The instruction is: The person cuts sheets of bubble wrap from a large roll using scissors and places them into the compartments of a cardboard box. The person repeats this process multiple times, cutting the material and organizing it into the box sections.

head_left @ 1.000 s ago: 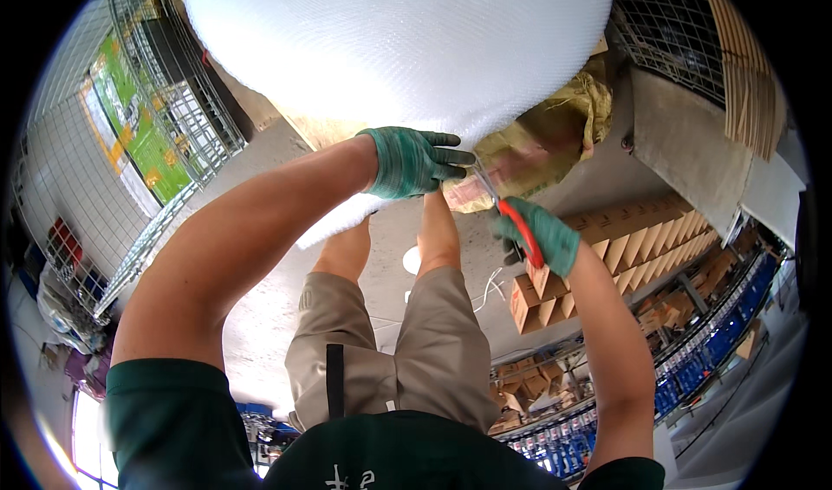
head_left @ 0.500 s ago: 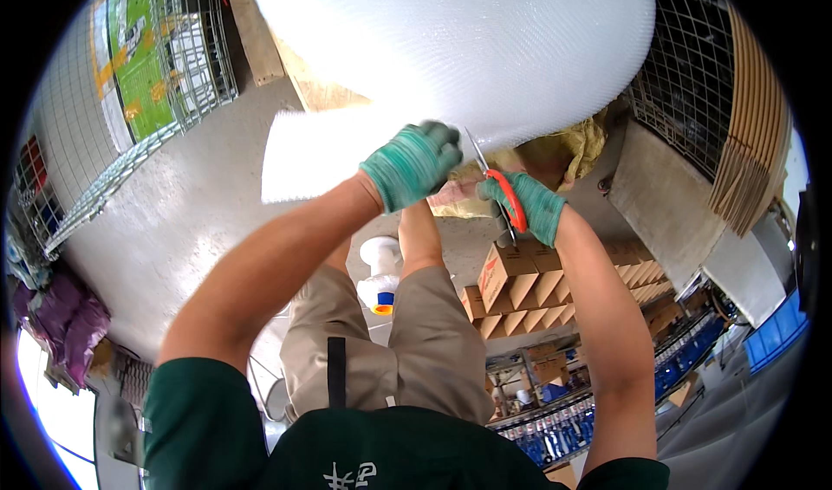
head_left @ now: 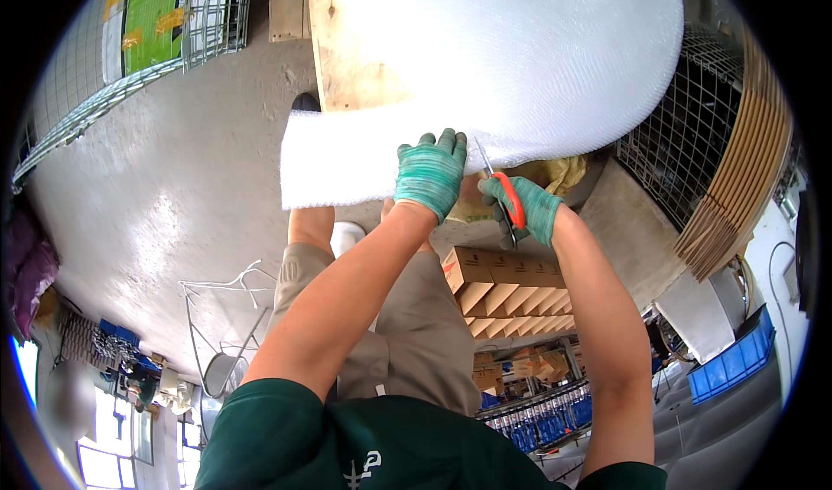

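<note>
Head view looks down on both arms reaching up the frame toward a huge white roll of bubble wrap (head_left: 520, 57) that fills the top centre and top right. A loose white sheet of bubble wrap (head_left: 347, 156) hangs off the roll toward centre-left. The person's left hand (head_left: 431, 174), in a green knit glove, is pressed flat on the sheet's lower edge, fingers spread, not really clamped around anything. The right hand (head_left: 529, 208), same kind of glove, is closed around the handles of a pair of orange-handled scissors (head_left: 501, 194), blades pointing up into the sheet right beside the left hand.

Packaging-wise: a row of plain brown cardboard boxes (head_left: 507, 286) with flaps open sits just below the hands, centre-right. A green and yellow sign panel (head_left: 152, 13) hangs behind a wire mesh cage (head_left: 104, 65) in the upper left. A stack of flat brown cardboard sheets (head_left: 745, 169) curves along the right edge, and blue plastic crates (head_left: 728, 369) sit at lower right. Grey concrete floor (head_left: 156, 221) fills the left.
</note>
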`<state>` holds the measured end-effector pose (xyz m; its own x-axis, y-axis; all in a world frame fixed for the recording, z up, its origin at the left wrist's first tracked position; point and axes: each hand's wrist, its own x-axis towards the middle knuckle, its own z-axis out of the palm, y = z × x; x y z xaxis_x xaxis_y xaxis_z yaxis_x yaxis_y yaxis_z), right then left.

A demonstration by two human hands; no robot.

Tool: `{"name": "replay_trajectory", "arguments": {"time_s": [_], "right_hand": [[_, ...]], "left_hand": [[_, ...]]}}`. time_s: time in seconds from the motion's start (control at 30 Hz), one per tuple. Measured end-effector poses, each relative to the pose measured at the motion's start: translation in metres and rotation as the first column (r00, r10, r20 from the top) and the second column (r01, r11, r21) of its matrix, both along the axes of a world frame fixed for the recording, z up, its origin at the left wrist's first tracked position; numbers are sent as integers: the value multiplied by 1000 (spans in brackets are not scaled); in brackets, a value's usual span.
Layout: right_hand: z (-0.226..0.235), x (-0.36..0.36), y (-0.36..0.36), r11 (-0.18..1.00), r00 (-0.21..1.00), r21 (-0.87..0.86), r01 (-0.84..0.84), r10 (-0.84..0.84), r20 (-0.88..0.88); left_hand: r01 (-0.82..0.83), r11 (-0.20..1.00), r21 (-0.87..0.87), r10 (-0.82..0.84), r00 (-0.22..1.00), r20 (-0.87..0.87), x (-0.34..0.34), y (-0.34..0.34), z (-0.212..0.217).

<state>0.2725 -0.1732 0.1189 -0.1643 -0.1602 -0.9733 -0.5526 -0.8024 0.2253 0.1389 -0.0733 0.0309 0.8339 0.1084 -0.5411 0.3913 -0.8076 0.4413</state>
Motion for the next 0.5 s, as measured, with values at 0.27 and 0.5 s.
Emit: {"name": "replay_trajectory", "arguments": {"time_s": [0.27, 0.5], "right_hand": [[5, -8, -7, 921, 925, 91, -378, 374, 64], [45, -18, -38, 995, 984, -30, 96, -99, -146]], "left_hand": [[-118, 984, -130, 104, 989, -109, -11, -12, 5], [-202, 964, -175, 194, 979, -62, -37, -7, -3]]}}
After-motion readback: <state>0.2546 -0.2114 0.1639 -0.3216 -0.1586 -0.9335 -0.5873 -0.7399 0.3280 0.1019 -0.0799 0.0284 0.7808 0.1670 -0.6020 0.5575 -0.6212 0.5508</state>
